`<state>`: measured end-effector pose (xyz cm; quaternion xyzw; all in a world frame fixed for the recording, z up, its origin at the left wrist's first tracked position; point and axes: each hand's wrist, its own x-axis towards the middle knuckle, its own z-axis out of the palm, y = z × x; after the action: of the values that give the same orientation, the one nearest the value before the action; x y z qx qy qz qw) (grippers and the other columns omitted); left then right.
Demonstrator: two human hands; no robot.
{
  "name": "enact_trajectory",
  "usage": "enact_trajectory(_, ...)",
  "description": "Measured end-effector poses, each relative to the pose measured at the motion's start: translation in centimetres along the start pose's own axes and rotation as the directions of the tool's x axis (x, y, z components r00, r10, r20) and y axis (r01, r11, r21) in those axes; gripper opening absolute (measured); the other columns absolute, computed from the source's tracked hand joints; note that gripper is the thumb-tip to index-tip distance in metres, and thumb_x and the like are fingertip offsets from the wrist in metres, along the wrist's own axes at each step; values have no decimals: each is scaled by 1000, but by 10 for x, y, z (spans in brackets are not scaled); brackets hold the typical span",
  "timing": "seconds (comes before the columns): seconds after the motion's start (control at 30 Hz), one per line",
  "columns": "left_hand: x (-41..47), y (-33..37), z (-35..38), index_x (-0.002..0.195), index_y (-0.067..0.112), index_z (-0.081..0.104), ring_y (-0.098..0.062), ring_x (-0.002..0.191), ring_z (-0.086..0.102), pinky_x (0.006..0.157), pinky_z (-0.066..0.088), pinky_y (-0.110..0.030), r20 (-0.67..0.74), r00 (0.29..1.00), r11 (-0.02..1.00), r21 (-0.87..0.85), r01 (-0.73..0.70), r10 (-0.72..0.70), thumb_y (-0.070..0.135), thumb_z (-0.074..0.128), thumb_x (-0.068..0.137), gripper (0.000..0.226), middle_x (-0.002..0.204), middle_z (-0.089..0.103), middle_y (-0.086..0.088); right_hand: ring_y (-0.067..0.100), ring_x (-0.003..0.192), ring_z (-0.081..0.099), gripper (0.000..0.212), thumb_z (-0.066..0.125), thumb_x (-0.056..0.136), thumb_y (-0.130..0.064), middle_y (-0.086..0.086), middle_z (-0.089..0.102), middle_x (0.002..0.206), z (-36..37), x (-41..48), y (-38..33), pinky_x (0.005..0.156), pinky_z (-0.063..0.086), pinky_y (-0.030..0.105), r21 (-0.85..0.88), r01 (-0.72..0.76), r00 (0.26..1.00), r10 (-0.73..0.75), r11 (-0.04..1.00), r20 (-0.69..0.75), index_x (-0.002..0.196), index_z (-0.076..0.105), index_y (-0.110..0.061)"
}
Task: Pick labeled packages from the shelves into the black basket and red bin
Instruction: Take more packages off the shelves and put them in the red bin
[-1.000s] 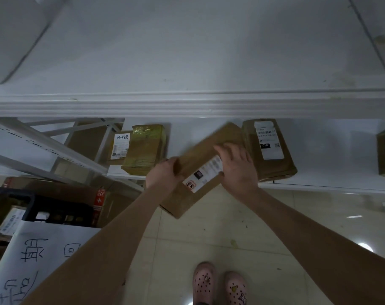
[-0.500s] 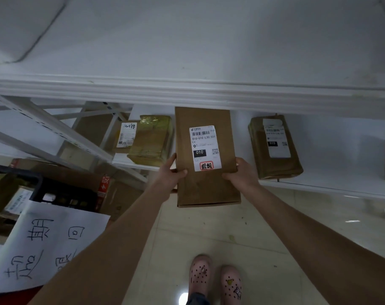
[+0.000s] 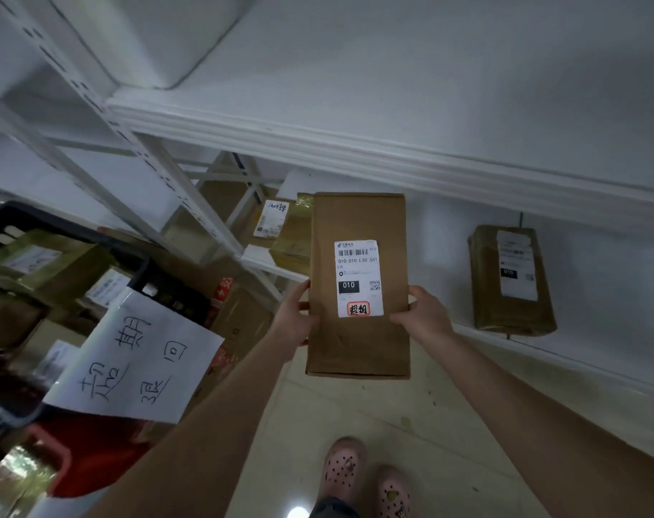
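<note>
A flat brown cardboard package [image 3: 357,222] with a white label marked 010 and a red stamp is held upright in front of the white shelves. My left hand [image 3: 295,319] grips its left edge and my right hand [image 3: 426,315] grips its right edge. The black basket [image 3: 67,233] sits at the left with several packages in it. The red bin [image 3: 79,457] is at the lower left, partly behind a white paper sign [image 3: 131,364] with handwriting.
A taped brown package [image 3: 512,282] with a 010 label lies on the low white shelf [image 3: 598,278] at right. Two more packages [image 3: 284,229] sit on the shelf behind the held one. Shelf uprights [image 3: 161,173] cross the left. Pale floor tiles and my pink shoes [image 3: 363,476] are below.
Both hands turned the package from a tilt on the shelf to upright, label facing me, and drew it clear of the shelf. The view swung left, showing the basket and bin.
</note>
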<state>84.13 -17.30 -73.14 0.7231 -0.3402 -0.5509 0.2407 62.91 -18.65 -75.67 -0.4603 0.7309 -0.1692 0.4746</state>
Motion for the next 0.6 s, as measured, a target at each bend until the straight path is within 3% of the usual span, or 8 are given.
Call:
enact_trajectory(0.13, -14, -21, -31, 146, 36, 30, -23, 112, 56, 87, 55, -43, -97, 995, 997, 75, -2, 9, 4, 51, 90, 68, 127, 54, -1, 15, 80, 59, 38, 72, 74, -12, -5, 62, 89, 25, -17, -21, 58, 41, 23, -43, 25, 996, -21, 999, 90, 102, 51, -28)
enact_trajectory(0.3, -29, -47, -81, 145, 32, 33, -19, 103, 59, 88, 54, -42, -308, 951, 1000, 7, -20, 21, 17, 57, 88, 64, 124, 58, 2, -3, 68, 55, 37, 71, 74, -8, -20, 57, 76, 71, -39, -55, 55, 39, 18, -31, 150, 979, -144, 988, 146, 95, 52, -32)
enact_trajectory(0.37, -39, -58, -106, 143, 37, 34, -11, 93, 58, 85, 54, -39, -418, 908, 999, 17, -35, 39, 27, 57, 89, 60, 121, 59, 3, -4, 70, 57, 38, 69, 75, -8, -20, 59, 79, 95, -50, -73, 57, 42, 20, -19, 207, 964, -200, 978, 173, 97, 52, -34)
enact_trajectory(0.43, -50, -66, -131, 142, 41, 34, 1, 81, 51, 70, 51, -26, -509, 858, 998, 10, -69, 64, 32, 56, 91, 56, 119, 60, 5, -7, 71, 57, 40, 69, 76, -9, -21, 60, 79, 117, -61, -93, 58, 41, 19, -8, 274, 946, -268, 962, 182, 98, 52, -38)
enact_trajectory(0.5, -63, -70, -164, 142, 41, 35, 4, 80, 50, 58, 41, -16, -590, 802, 996, 32, -89, 90, 36, 54, 93, 53, 120, 61, 7, -12, 68, 56, 40, 70, 77, -8, -22, 60, 79, 144, -73, -118, 55, 40, 15, 14, 349, 918, -345, 937, 194, 96, 53, -39)
enact_trajectory(0.6, -89, -75, -221, 141, 41, 37, -6, 97, 57, 68, 50, -25, -698, 710, 994, 26, -105, 93, 41, 49, 94, 48, 126, 59, 8, -15, 72, 59, 39, 69, 79, -5, -26, 62, 82, 194, -95, -160, 55, 40, 9, 89, 446, 858, -454, 890, 242, 96, 55, -37)
